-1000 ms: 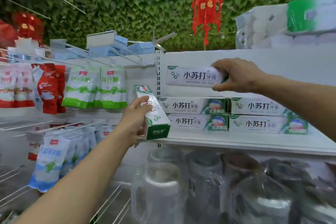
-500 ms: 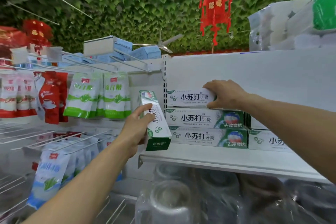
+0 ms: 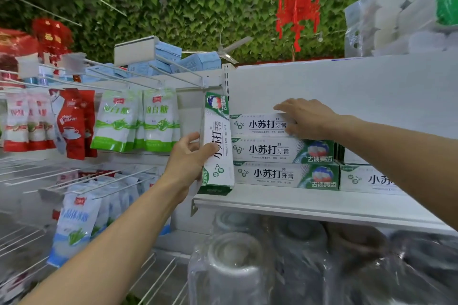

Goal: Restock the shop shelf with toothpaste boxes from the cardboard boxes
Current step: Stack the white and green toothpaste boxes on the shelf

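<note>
The left grip grasps a toothpaste box round its lower half, thumb on the printed front and fingers behind it. This box stands nearly upright, green picture end on top, just beside the left end of the stack on the white shelf. Its lower end sits at the shelf's front left corner; whether it touches the shelf I cannot tell.

The right grip is released. Its fingers lie spread and fairly straight over the right end of the top box, with the index finger along the upper edge. That box lies flat on the middle box, which lies on the bottom box. All three lie lengthwise with their printed fronts facing out. Just to the right is a second stack, partly hidden by the right forearm.

Below the shelf stand plastic-wrapped pots. To the left, green-and-white sugar bags, red bags and blue-and-white bags hang on wire hooks. Pale blue cartons lie on the top of that rack. A red paper lantern hangs from the leaf-covered ceiling, and wrapped tissue rolls sit on top of the shelf unit at the upper right
</note>
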Motion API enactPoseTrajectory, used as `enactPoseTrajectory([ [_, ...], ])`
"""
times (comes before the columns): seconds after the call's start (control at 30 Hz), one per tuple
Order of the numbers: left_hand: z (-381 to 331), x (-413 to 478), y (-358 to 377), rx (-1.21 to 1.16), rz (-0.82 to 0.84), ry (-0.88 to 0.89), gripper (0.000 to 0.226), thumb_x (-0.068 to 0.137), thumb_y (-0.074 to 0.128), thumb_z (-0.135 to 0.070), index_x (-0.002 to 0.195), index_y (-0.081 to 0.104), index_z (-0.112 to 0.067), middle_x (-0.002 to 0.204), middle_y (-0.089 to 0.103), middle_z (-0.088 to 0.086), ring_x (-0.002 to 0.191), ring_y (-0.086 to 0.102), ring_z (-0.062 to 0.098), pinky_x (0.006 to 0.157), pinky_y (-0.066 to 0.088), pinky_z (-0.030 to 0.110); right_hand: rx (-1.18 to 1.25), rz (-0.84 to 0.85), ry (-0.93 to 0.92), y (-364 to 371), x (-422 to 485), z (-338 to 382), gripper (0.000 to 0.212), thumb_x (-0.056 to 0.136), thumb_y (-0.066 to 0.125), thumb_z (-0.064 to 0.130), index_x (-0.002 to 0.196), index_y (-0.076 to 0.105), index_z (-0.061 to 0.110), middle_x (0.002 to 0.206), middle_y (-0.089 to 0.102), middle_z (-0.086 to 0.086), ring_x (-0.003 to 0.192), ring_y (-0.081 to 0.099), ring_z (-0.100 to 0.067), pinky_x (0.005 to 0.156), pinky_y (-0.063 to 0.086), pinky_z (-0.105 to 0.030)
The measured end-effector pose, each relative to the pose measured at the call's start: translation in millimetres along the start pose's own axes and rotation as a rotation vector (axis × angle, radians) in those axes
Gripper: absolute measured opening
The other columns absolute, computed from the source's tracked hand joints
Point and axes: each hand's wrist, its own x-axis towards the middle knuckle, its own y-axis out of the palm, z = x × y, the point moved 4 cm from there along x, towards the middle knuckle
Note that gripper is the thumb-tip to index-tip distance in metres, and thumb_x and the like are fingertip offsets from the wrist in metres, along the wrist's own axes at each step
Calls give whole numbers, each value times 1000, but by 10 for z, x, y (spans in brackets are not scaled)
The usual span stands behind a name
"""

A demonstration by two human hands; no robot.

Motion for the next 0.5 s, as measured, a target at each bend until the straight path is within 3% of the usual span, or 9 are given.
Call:
enactPoseTrajectory([
  [0.13,-173,-81,42,26,65,84,47,86,68,-6,130,56,-20,100,72,1,69,72,14,52,55,25,-28,-239,-137,-230,-154,265,84,84,66,17,151,17,26,156,18,-6,128,40,-28,88,47,-39],
  [0.23,-337,-125,126,155,155,158,51,82,72,-4,128,61,-23,106,72,6,78,73,23,62,60,33,-201,-341,-325,-407,-281,499,101,72,68,4,153,12,24,160,10,-7,140,28,-30,104,39,-42],
  [0.33,-525,-179,320,309,255,244,52,79,75,-5,125,64,-29,110,70,2,83,73,19,62,59,28,-317,-315,-446,-510,-411,573,85,77,61,5,151,22,21,157,25,-5,142,28,-25,112,27,-42],
  [0.43,-702,-179,581,400,349,299,48,80,74,-8,119,66,-35,108,66,-6,80,71,12,55,53,19,-375,-266,-429,-635,-554,382,65,82,63,19,143,40,17,140,51,-3,125,49,-24,103,38,-39],
  [0.5,-805,-132,796,412,371,354,35,83,72,-17,112,67,-37,103,69,-8,80,70,9,58,52,17,-405,-249,-376,-739,-678,168,59,82,64,28,137,45,17,131,57,-2,117,53,-24,96,42,-39],
])
